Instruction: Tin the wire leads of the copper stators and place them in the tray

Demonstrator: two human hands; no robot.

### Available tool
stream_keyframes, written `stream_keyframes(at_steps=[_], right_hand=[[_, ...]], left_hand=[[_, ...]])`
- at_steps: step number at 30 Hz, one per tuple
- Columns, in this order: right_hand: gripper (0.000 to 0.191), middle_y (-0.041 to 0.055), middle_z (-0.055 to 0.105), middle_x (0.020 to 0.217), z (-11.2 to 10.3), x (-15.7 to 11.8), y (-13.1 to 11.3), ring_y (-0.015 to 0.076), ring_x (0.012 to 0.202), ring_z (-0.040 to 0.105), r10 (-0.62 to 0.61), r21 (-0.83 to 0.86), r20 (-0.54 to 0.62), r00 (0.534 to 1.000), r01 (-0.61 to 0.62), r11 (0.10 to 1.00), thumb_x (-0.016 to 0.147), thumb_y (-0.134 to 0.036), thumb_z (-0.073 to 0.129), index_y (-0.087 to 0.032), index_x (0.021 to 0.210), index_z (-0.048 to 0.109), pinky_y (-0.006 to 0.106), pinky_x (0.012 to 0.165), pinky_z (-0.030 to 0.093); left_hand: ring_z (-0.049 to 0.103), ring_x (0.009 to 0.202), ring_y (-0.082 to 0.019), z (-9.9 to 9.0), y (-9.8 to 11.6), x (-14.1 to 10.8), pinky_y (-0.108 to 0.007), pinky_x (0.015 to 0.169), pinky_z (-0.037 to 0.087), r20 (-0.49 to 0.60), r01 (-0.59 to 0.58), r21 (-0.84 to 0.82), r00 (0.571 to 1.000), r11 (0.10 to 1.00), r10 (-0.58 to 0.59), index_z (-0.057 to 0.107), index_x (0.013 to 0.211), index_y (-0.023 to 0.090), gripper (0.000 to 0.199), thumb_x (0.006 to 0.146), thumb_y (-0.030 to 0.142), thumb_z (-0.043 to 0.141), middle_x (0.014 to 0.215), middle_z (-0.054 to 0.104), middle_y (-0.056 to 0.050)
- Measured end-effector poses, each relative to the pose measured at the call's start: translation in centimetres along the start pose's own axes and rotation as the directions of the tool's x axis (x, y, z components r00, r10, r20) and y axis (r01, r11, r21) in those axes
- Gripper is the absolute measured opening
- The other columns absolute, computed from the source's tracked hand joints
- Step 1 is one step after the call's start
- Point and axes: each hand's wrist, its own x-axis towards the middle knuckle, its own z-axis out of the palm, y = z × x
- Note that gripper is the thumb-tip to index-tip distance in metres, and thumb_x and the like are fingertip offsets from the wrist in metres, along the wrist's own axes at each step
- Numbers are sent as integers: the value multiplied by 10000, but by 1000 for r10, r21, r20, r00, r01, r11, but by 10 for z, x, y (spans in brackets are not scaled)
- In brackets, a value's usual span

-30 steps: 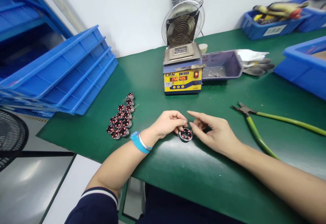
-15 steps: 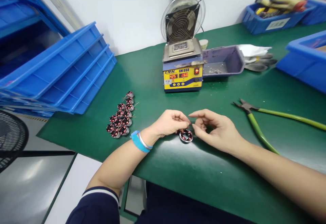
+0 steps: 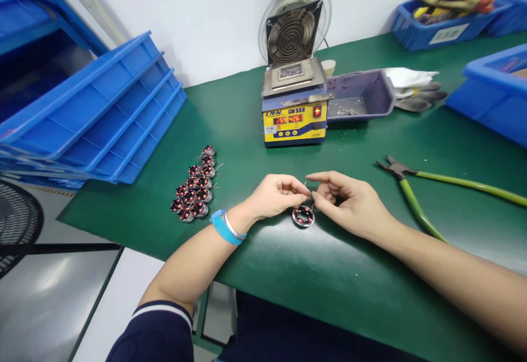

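Note:
A small ring-shaped motor stator (image 3: 303, 216) with copper windings and a silvery rim lies on the green bench just below my fingertips. My left hand (image 3: 278, 196) is closed in a pinch above its far left edge, on thin copper wire that comes up from the stator. From the right, my right hand (image 3: 348, 200) meets it, thumb tip almost touching the left fingertips. Its index finger is raised and stretched out, while the thumb and curled fingers close at the wire ends. The exact grip on the thin wire is partly hidden.
Several similar stators (image 3: 193, 189) stand grouped at left. Behind is a yellow-and-blue solder pot (image 3: 294, 126) with a fan, beside a purple tray (image 3: 381, 95). Green-handled cutters (image 3: 397, 171) lie at right. Blue crates (image 3: 123, 109) lean at left; a blue bin (image 3: 489, 93) sits right.
My right hand has come slightly up and in, so its thumb tip now meets my left fingertips. The stator appears slightly further right, and copper wire now shows beside its right edge.

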Motion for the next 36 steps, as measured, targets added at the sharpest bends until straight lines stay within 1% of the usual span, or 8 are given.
stream_keyframes(at_steps=[2, 4, 7, 12, 16, 21, 30, 36], right_hand=[[204, -21, 542, 566, -2, -1, -1, 82, 474, 492, -75, -44, 5, 997, 76, 996, 801, -245, 529, -160, 966, 613, 210, 473, 423], [180, -11, 563, 575, -3, -2, 0, 88, 483, 506, -120, -86, 2, 993, 120, 989, 803, -237, 531, -163, 934, 629, 219, 490, 435], [207, 15, 612, 619, -6, -1, 1, 103, 504, 537, -46, -70, -14, 999, 45, 997, 825, -286, 538, -154, 948, 641, 232, 500, 451], [329, 56, 674, 721, -15, 3, 1, 121, 543, 591, 172, 116, 18, 985, -173, 978, 847, -451, 544, -151, 948, 637, 249, 540, 492], [422, 60, 677, 710, -21, 6, 2, 140, 588, 607, 224, 177, 64, 973, -232, 956, 733, -571, 659, -159, 819, 660, 264, 575, 506], [453, 46, 647, 625, -21, 6, 5, 126, 542, 568, 260, 225, 133, 956, -284, 932, 637, -595, 735, -156, 730, 677, 252, 527, 488], [413, 64, 684, 689, -13, 6, -1, 145, 602, 613, 224, 256, 125, 967, -249, 934, 708, -568, 690, -157, 729, 650, 260, 576, 503], [368, 51, 660, 668, -11, 3, 2, 129, 556, 563, 170, 158, 93, 981, -183, 970, 757, -519, 649, -152, 756, 640, 247, 517, 458]], left_hand=[[509, 481, -44, 0, 0, 0, -186, 517, 412, -28, 12, 16, 1000, 1000, -12, 616, 756, 82, 141, 646, 120, 695, 569, 589, 24], [517, 487, -47, 0, 0, 0, -187, 523, 410, -71, 7, 23, 997, 1000, -5, 610, 912, 82, 287, 640, 105, 703, 588, 596, 37], [520, 477, -50, 0, 2, -1, -178, 507, 390, -119, 15, 20, 993, 1000, -12, 536, 1113, 92, 509, 632, 64, 701, 607, 608, 50], [472, 428, -39, 3, 5, -2, -157, 422, 305, -120, 93, 73, 989, 993, -83, 602, 769, 79, 128, 673, 103, 684, 532, 567, 26], [440, 405, -21, 5, 7, -2, -135, 393, 275, -142, 76, 77, 988, 994, -65, 586, 695, 95, 76, 693, 111, 660, 518, 545, 38], [433, 405, -14, 8, 8, -2, -130, 393, 277, -152, 74, 77, 986, 994, -62, 577, 697, 98, 61, 724, 115, 629, 532, 542, 41], [365, 363, 1, 7, 5, 2, -147, 398, 266, -72, 101, 50, 993, 994, -97, 547, 690, 100, 63, 744, 89, 577, 623, 649, -17], [356, 340, -9, 4, 5, 3, -153, 385, 241, -11, 119, -18, 993, 993, -119, 550, 675, 95, 69, 742, 86, 565, 591, 657, -44]])
